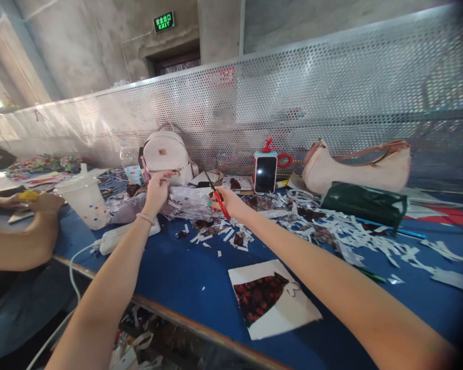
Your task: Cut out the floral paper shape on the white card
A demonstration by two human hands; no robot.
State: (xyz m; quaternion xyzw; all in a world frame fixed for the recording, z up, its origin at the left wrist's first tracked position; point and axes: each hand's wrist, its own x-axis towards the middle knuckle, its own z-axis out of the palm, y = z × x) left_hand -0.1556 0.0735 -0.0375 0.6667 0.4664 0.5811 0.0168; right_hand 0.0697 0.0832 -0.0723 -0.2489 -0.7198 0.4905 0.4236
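My right hand [227, 202] is closed round the red handles of a pair of scissors [220, 203], whose dark blades point up and away to the left. My left hand [159, 189] is in front of a small white backpack [167, 154], above crumpled grey patterned fabric [189, 201]; its fingers stretch out to the right, with nothing visible in them. Between and below the hands lie white paper strips and dark fabric scraps [238, 239]. Nearer to me rests a white square card [274, 298] bearing a dark red floral fabric shape and a small drawn outline.
At the left stand a dotted plastic cup [85, 200], a water bottle [131, 165] and a white power strip [118, 239] with a cable. A phone [266, 173] stands upright at the back. A cream handbag [355, 167] and dark green pouch [364, 204] lie right. Another person's arm [27, 231] is at left.
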